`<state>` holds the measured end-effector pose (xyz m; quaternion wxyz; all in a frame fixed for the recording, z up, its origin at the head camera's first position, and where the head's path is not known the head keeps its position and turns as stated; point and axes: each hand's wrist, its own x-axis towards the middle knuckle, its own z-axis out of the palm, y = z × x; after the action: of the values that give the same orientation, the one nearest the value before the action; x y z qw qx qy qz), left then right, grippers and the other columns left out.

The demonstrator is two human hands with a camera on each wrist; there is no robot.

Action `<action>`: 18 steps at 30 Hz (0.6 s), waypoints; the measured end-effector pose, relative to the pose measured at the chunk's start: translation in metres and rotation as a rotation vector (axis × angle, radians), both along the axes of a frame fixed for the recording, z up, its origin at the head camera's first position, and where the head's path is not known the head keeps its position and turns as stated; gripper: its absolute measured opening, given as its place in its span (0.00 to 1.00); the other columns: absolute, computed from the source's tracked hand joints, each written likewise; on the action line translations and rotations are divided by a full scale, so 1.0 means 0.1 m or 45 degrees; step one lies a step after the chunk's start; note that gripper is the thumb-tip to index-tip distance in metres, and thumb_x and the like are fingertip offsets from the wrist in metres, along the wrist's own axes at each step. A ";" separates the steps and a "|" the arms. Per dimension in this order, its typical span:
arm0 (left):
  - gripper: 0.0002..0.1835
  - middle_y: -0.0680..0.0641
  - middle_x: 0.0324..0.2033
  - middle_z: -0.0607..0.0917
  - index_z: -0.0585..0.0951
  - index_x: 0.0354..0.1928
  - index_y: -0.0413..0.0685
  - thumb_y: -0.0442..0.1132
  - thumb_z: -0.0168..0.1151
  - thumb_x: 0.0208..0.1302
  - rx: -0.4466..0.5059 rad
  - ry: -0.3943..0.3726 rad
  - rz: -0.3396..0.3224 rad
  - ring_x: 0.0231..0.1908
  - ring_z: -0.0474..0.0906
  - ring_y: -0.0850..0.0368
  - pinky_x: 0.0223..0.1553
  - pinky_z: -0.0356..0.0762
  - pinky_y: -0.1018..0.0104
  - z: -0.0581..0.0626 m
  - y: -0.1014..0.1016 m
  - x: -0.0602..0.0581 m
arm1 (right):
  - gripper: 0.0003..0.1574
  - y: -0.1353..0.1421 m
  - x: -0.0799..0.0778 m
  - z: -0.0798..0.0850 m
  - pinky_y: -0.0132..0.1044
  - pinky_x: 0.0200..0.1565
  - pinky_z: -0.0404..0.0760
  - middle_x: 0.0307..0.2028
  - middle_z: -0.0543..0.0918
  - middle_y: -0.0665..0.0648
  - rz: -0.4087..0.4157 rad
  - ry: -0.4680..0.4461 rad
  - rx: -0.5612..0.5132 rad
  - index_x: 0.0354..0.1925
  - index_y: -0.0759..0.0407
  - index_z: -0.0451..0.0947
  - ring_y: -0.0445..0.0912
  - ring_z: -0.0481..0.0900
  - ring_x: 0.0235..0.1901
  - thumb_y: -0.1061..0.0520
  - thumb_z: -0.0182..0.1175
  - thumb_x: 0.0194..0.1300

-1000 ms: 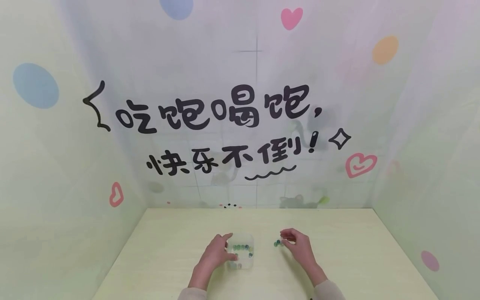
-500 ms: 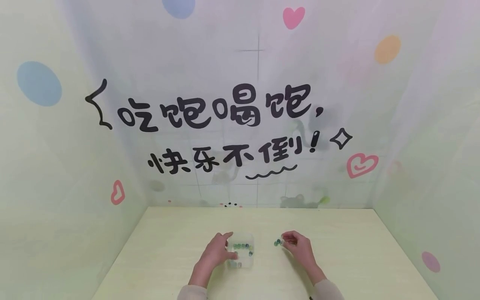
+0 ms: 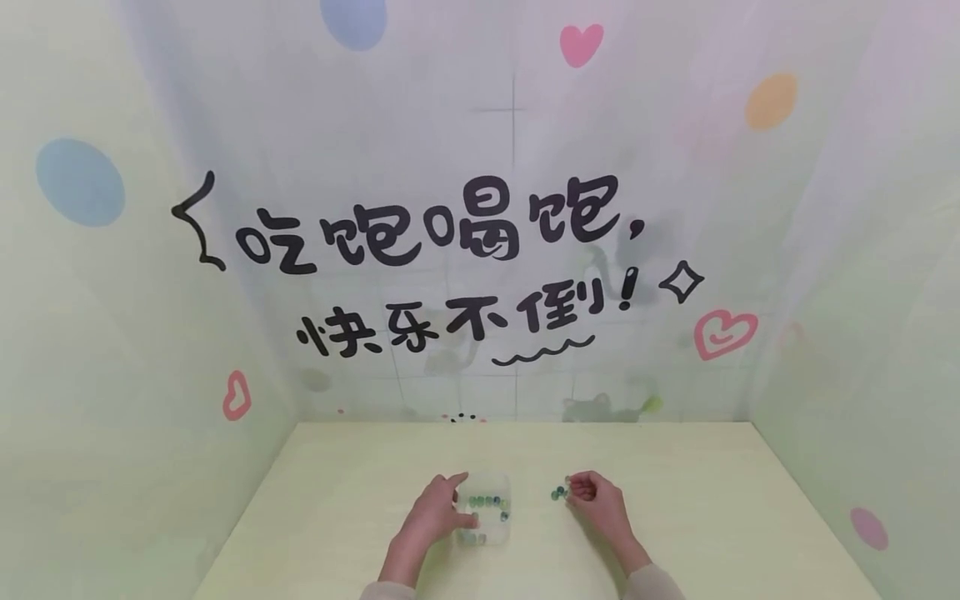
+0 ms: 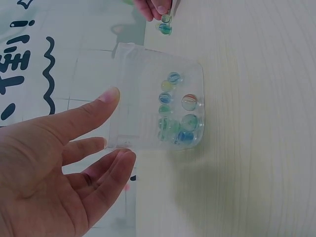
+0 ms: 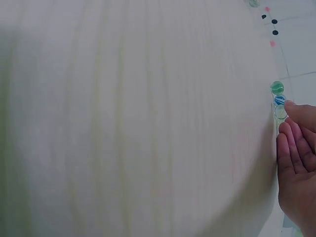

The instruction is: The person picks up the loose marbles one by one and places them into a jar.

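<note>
A clear plastic box (image 3: 486, 485) stands on the table, with glass marbles (image 4: 170, 126) lying in its bottom. At its left side my left hand (image 3: 435, 508) holds the wall, the thumb and fingers spread along the rim in the left wrist view. To the right of the box, my right hand (image 3: 600, 497) is at a small cluster of marbles: a green marble (image 5: 277, 88), a blue marble (image 5: 280, 100) and a clear marble (image 5: 281, 112). The clear one sits between the right thumb and fingertips, which pinch it.
The pale wooden table (image 3: 337, 475) meets a printed backdrop (image 3: 465, 125) of black lettering, hearts and coloured dots at its back edge. Backdrop walls also flank it on the left and right.
The whole head view has shifted slightly downward in the picture. Both hands keep nearly the same place, the left on the box and the right at the marble cluster.
</note>
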<state>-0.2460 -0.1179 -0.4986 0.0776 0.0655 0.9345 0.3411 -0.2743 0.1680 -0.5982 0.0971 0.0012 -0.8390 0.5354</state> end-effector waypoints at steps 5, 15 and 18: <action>0.40 0.43 0.39 0.76 0.72 0.67 0.37 0.37 0.78 0.50 -0.027 -0.011 0.014 0.35 0.70 0.54 0.38 0.74 0.59 -0.06 -0.04 0.02 | 0.17 -0.05 0.03 -0.04 0.25 0.38 0.81 0.37 0.86 0.59 0.024 -0.038 -0.012 0.42 0.68 0.80 0.42 0.82 0.35 0.70 0.71 0.52; 0.40 0.43 0.40 0.76 0.72 0.67 0.37 0.37 0.77 0.51 -0.011 0.005 0.002 0.35 0.70 0.54 0.37 0.74 0.60 -0.04 0.00 0.01 | 0.14 -0.02 0.05 0.08 0.25 0.37 0.80 0.35 0.85 0.59 0.038 -0.022 0.061 0.39 0.68 0.80 0.44 0.81 0.34 0.72 0.69 0.52; 0.40 0.42 0.40 0.77 0.72 0.67 0.37 0.37 0.77 0.51 -0.006 0.025 -0.001 0.35 0.70 0.54 0.37 0.74 0.59 -0.03 0.02 -0.01 | 0.13 0.00 0.02 0.10 0.26 0.37 0.80 0.34 0.85 0.59 0.037 -0.012 0.069 0.39 0.67 0.80 0.46 0.82 0.34 0.72 0.68 0.52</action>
<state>-0.2470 -0.1157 -0.5020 0.0688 0.0691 0.9361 0.3381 -0.2719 0.1681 -0.5885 0.0853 0.0135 -0.8535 0.5139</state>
